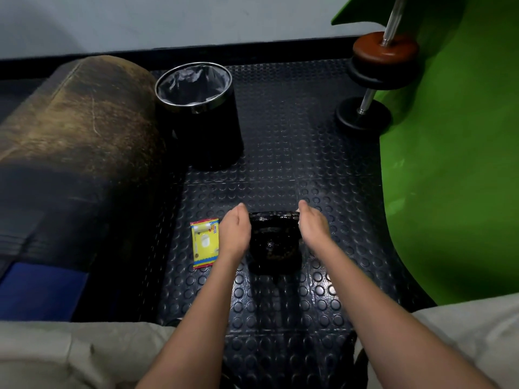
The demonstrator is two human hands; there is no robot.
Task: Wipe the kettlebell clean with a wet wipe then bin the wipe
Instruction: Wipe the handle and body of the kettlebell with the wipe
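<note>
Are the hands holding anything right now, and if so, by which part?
Nothing is held. The left hand and right hand are open, one on each side of the kettlebell. The wipes packet lies untouched on the floor.

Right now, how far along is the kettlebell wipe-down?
Nothing looks done yet. The wipe packet lies on the floor left of the kettlebell, and no loose wipe is visible. In hand: the left hand and right hand flank the kettlebell with fingers straight, holding nothing. Left: pull a wipe, wipe the kettlebell, drop the wipe in the lined bin.
</note>
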